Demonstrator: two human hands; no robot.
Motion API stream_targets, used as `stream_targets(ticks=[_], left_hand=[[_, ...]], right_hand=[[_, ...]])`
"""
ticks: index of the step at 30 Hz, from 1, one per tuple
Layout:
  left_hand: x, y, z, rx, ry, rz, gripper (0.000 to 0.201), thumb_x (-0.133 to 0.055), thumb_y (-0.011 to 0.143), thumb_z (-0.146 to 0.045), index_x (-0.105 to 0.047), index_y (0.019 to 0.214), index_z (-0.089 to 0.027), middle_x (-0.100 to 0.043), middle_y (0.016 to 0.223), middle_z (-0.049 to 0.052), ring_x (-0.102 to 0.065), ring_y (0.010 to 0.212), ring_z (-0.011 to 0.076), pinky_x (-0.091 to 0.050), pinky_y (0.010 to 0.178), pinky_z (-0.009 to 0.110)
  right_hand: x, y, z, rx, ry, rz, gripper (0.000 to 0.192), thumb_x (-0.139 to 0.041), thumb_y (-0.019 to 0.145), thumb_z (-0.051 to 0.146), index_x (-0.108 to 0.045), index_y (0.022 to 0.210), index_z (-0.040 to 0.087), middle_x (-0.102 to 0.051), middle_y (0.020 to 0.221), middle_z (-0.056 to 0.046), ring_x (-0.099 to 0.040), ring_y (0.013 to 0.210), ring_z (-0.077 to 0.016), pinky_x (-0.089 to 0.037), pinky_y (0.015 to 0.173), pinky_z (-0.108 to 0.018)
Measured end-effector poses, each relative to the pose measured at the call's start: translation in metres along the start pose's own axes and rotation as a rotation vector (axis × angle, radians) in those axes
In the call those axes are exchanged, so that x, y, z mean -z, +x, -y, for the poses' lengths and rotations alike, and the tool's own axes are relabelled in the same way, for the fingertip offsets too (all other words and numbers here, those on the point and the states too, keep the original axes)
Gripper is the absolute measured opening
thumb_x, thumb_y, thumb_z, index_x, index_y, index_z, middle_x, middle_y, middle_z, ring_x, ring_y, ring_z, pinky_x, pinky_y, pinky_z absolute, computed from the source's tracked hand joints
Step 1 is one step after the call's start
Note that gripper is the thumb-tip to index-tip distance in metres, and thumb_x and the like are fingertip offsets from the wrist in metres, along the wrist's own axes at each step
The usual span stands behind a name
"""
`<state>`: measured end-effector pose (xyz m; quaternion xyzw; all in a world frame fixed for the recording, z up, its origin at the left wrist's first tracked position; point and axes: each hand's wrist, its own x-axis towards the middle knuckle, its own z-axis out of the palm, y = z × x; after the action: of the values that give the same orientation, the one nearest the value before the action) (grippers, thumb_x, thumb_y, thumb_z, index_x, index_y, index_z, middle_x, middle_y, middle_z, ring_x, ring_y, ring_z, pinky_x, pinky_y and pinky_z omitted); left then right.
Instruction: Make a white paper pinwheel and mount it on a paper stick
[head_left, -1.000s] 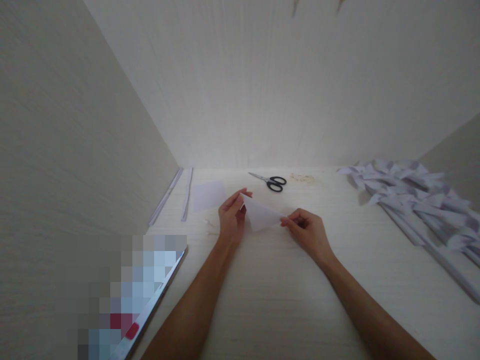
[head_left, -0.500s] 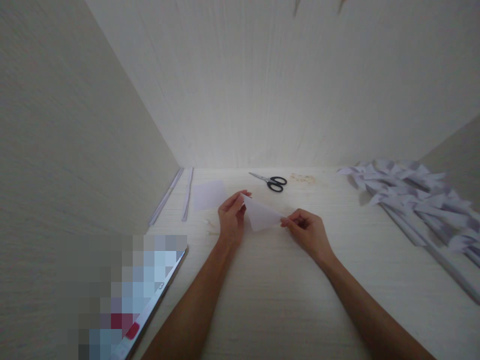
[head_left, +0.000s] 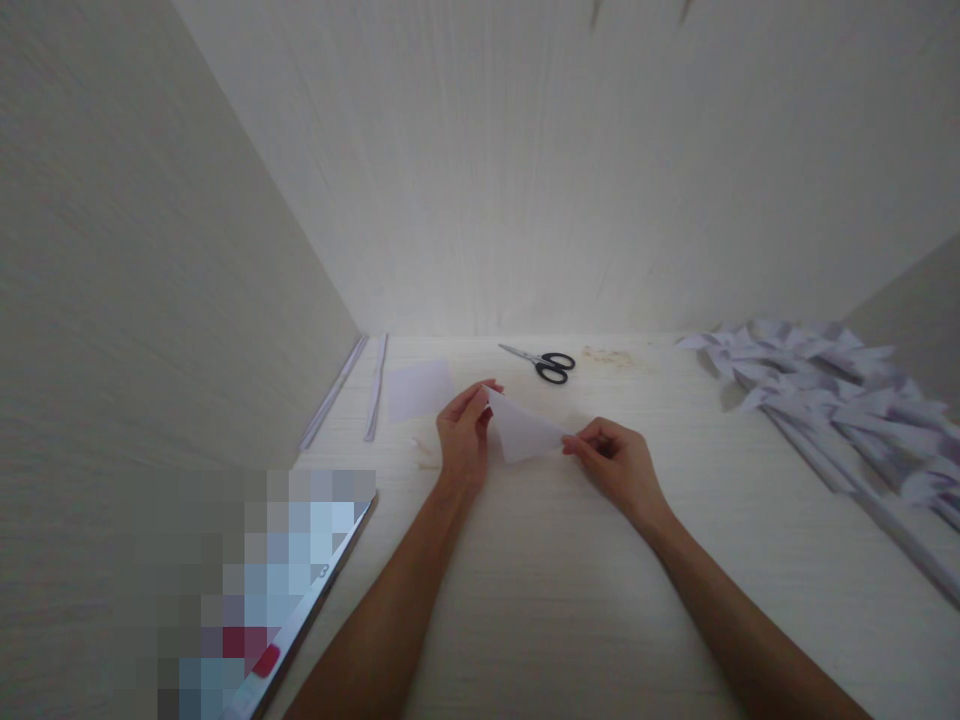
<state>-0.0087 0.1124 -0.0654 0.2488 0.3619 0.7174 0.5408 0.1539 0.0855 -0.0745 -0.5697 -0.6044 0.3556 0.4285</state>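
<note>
A white sheet of paper (head_left: pixel 523 430), seen as a triangle, is held between my two hands over the table. My left hand (head_left: pixel 463 430) pinches its upper left corner between thumb and fingers. At the right-hand point of the paper, my right hand (head_left: pixel 611 455) grips the tip with thumb and forefinger. Scissors (head_left: pixel 541 361) with black handles lie just beyond the paper, blades pointing left. Another flat piece of white paper (head_left: pixel 420 390) rests left of my left hand and is partly near its fingers.
Narrow white paper strips (head_left: pixel 376 390) lie by the left wall. Folded paper pinwheel-like shapes on rolled sticks (head_left: pixel 825 400) are heaped at the right. A lit device screen (head_left: pixel 300 610), partly pixelated, stands at the lower left. Small brownish bits (head_left: pixel 609 357) lie beside the scissors.
Almost nothing differs. Both hands keep the same grip on the paper, and the whole view has shifted very slightly.
</note>
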Motion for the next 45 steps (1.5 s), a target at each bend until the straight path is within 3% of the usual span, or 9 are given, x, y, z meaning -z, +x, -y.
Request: stream_targets(ticks=[23,38,45], left_hand=[[-0.0003,0.0011,0.0043,-0.053,0.09,-0.098,0.008,-0.058,0.06,-0.021,-0.065,0.06,-0.016,-0.06,0.063,0.0,-0.048,0.058,0.0071,-0.034,0.055,0.019],[-0.001,0.0013,0.003,0.142,-0.133,-0.165,0.008,-0.057,0.055,-0.02,-0.06,0.06,-0.014,-0.056,0.065,-0.001,-0.047,0.057,0.007,-0.035,0.052,0.019],[-0.0034,0.0001,0.003,0.155,-0.148,-0.208,0.006,-0.056,0.057,-0.018,-0.058,0.06,-0.014,-0.054,0.062,-0.002,-0.045,0.054,0.0059,-0.033,0.048,0.018]], right_hand=[[-0.0007,-0.0013,-0.0026,0.039,-0.052,0.052,0.029,-0.056,0.066,0.042,-0.058,0.056,0.015,-0.045,0.042,0.003,-0.033,0.038,-0.0065,-0.021,0.035,-0.019],[-0.0014,-0.0023,0.0006,0.039,-0.08,0.071,0.027,-0.057,0.066,0.04,-0.06,0.057,0.015,-0.047,0.043,0.002,-0.035,0.039,-0.007,-0.023,0.036,-0.019],[-0.0013,-0.0028,0.0002,0.029,-0.065,0.089,0.026,-0.058,0.065,0.04,-0.06,0.058,0.015,-0.045,0.043,0.002,-0.034,0.04,-0.0068,-0.022,0.036,-0.019]])
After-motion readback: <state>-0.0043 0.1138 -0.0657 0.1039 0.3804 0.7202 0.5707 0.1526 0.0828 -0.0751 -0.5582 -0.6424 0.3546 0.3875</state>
